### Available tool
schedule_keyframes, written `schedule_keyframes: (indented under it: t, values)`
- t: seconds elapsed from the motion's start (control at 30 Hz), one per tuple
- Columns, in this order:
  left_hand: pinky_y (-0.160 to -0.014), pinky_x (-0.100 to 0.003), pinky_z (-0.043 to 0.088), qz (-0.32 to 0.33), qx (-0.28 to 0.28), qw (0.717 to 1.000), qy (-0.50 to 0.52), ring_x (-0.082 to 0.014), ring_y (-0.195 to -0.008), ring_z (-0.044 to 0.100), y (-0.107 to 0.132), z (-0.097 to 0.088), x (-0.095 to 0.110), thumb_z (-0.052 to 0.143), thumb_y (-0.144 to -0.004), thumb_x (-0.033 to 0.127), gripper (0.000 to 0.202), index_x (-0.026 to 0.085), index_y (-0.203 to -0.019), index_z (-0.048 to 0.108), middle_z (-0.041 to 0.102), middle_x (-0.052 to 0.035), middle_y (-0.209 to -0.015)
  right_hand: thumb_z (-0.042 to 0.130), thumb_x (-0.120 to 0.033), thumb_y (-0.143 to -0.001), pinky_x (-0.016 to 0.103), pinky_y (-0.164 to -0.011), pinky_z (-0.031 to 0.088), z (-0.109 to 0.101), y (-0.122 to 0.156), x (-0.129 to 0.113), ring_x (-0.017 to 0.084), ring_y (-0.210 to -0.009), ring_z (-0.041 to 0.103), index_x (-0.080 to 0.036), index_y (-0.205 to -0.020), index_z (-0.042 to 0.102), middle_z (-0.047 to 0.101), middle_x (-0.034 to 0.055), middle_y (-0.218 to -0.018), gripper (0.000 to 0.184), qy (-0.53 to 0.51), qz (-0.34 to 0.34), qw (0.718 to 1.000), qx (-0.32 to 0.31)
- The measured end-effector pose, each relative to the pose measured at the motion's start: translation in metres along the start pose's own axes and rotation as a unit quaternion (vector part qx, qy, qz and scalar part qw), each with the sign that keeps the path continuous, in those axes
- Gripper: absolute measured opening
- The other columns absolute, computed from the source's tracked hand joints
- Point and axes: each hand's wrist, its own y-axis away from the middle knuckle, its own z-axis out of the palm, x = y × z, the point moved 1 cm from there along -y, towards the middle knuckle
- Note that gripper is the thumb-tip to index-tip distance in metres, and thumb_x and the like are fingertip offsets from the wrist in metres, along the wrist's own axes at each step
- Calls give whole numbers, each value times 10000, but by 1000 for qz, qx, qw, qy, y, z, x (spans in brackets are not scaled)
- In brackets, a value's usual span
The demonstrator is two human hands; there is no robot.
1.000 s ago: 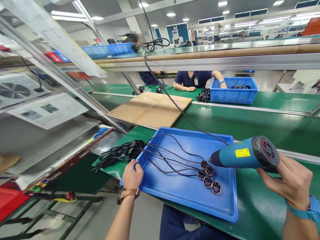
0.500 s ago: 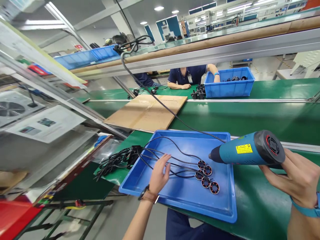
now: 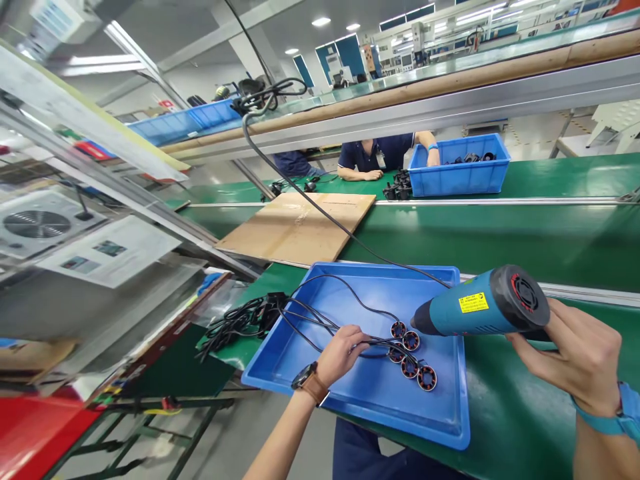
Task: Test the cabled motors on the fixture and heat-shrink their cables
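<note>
Left hand: the left hand lies inside the blue tray, with fingers bent over the black wires just beside the coils. It touches the wires, but I cannot tell if it pinches them or only presses them down.
Right hand: the right hand is clamped around the back end of the heat gun and holds it above the table.
Heat gun: the nozzle points left and a little down, very near the small round coils but not touching them. Its power cord goes up to the shelf above.
Coils: five lie close together in the right half of the tray, flat on its floor, each with a wire running left.
Wires: they leave the tray over its left rim and end in a loose wire bundle on the table.
Step in hand: as I judge it, the wires are kept in place while the nozzle is aimed at the coil ends.
Next move calls for: a steady nozzle close to the coils, and the left fingers well away from the nozzle mouth, because they are near it now.
Around: a cardboard sheet lies behind the tray. Across the belt a co-worker sits beside a blue bin.
</note>
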Motion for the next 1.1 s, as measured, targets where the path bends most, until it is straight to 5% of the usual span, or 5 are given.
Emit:
schedule_keyframes:
  t: [0.2, 0.43, 0.6, 0.83, 1.1]
  values:
    - [-950, -444, 596, -23, 12, 999, -47, -239, -948, 720, 10, -1, 7, 458, -1065, 336, 336, 278, -1222, 749, 742, -90, -960, 754, -271, -880, 286, -685, 477, 13, 6, -6, 164, -723, 684, -192, -957, 751, 790, 41, -915, 111, 5, -2, 1000, -16]
    - [-1046, -487, 593, -212, 235, 948, -47, -292, -1152, 715, 67, 12, -19, 491, -1020, 420, 345, 242, -1204, 722, 755, -139, -1191, 775, -294, -866, 272, -661, 466, 14, 13, -10, 151, -683, 666, -184, -958, 744, 782, 32, -883, 147, 38, -12, 999, -5]
    - [-1127, -514, 521, -334, 317, 886, -51, -321, -1196, 672, 102, 0, -62, 384, -1011, 430, 432, 170, -1200, 672, 728, -181, -1205, 799, -312, -851, 265, -632, 450, -5, 18, -11, 150, -656, 659, -168, -994, 725, 765, 22, -845, 216, 80, -36, 996, -12]
    - [-1172, -506, 471, -449, 297, 840, -60, -360, -1302, 606, 111, -27, -129, 381, -951, 374, 486, 82, -1226, 656, 682, -257, -1274, 806, -330, -850, 271, -601, 448, -31, 17, -28, 166, -648, 683, -180, -1109, 720, 764, 25, -855, 312, 124, -22, 992, -26]
    - [-1085, -619, 503, -522, 217, 824, -42, -434, -1311, 609, 107, -33, -138, 376, -997, 361, 567, 45, -1431, 558, 642, -308, -1388, 809, -342, -841, 253, -577, 456, -25, 10, -50, 174, -632, 689, -169, -1176, 721, 757, 34, -846, 388, 140, -49, 989, -29]
